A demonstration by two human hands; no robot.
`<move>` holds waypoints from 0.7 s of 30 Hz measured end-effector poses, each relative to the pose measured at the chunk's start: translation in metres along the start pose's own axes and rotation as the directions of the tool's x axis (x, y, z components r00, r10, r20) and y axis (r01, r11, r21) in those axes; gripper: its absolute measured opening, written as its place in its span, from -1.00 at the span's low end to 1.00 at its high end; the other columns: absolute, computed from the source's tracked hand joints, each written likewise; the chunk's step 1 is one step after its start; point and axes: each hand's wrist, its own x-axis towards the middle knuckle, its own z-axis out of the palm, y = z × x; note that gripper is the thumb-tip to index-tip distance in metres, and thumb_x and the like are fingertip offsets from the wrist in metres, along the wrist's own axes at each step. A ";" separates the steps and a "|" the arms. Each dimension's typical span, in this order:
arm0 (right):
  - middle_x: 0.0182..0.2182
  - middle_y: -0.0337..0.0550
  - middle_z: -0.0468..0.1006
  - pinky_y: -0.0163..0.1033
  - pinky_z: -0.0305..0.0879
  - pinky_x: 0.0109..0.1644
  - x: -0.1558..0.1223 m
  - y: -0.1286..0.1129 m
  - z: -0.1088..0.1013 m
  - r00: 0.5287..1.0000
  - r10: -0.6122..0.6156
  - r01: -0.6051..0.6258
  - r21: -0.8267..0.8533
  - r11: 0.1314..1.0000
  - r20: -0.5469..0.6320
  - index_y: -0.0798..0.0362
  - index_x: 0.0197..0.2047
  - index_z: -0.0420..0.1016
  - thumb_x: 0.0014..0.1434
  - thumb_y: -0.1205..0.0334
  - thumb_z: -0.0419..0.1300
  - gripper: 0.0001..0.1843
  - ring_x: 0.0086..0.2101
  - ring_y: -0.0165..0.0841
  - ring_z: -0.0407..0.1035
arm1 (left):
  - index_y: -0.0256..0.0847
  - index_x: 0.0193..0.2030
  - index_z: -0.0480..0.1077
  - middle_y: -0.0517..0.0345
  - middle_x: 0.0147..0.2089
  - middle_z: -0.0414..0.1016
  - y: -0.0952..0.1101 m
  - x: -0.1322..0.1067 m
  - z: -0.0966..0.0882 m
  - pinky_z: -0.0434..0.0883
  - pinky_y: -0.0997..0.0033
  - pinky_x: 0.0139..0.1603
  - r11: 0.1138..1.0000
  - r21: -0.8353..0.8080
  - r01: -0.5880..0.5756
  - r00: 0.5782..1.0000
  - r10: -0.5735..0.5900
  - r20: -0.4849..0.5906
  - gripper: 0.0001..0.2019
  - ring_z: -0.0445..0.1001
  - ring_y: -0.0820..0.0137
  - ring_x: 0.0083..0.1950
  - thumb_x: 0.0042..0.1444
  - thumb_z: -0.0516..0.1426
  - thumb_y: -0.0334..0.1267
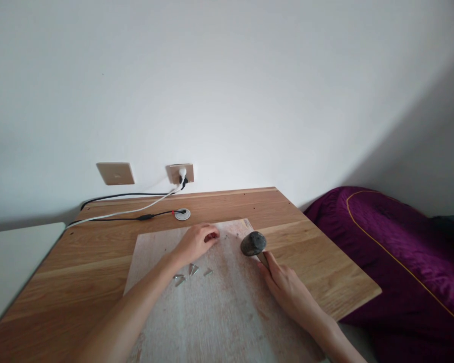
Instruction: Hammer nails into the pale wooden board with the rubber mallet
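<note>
Left hand (196, 243) fingers pinched shut on the pale board (227, 312), right hand (287, 290) fingers gripped the hammer (253, 243), loose nails (191, 272) lay between them.

Left hand (196, 242) pinched, right hand (287, 290) fisted.

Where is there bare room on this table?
Free: bare table left of the board, and the board's near end between the forearms. Crowded: the far end, with left hand, loose nails, hammer in right hand; cables along the back.
</note>
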 end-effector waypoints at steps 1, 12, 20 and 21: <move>-0.27 0.01 0.67 -0.13 0.33 -0.16 0.000 0.000 -0.001 1.000 -0.003 0.003 -0.008 1.000 0.012 0.06 0.17 0.32 0.48 0.05 -0.20 -0.57 -0.18 -0.04 0.61 | -0.19 -0.28 0.53 0.13 -0.26 0.58 0.000 0.000 0.000 0.37 0.42 -0.15 1.000 -0.005 0.002 1.000 -0.002 0.003 -0.92 0.52 0.35 -0.22 0.20 0.22 -0.43; -0.35 -0.04 0.68 -0.24 0.33 -0.30 0.021 -0.017 -0.018 0.998 0.005 -0.008 0.044 0.999 0.055 0.04 -0.14 0.44 0.45 0.09 -0.09 -0.66 -0.37 -0.18 0.61 | -0.15 0.06 0.48 0.11 -0.19 0.65 -0.004 0.001 0.002 0.44 0.34 -0.02 0.997 -0.003 0.075 0.997 -0.075 0.003 -0.63 0.60 0.27 -0.11 0.12 0.24 -0.51; -0.29 -0.05 0.66 -0.22 0.28 -0.21 0.047 -0.047 -0.018 0.991 -0.130 0.132 0.067 0.989 -0.040 0.01 -0.14 0.42 0.45 0.07 -0.05 -0.71 -0.23 -0.15 0.58 | -0.20 0.22 0.38 0.09 -0.16 0.66 -0.009 0.000 0.004 0.43 0.25 0.05 0.998 -0.047 0.033 0.999 -0.033 -0.017 -0.50 0.59 0.28 -0.12 0.13 0.19 -0.53; -0.28 -0.05 0.66 -0.22 0.29 -0.21 0.052 -0.053 -0.018 0.987 -0.153 0.156 0.067 0.986 -0.047 0.01 -0.12 0.42 0.45 0.08 -0.05 -0.72 -0.23 -0.16 0.58 | -0.19 0.27 0.35 0.10 -0.15 0.66 -0.010 0.000 0.004 0.43 0.25 0.04 0.998 -0.060 0.025 0.999 -0.026 -0.018 -0.46 0.59 0.29 -0.14 0.13 0.18 -0.52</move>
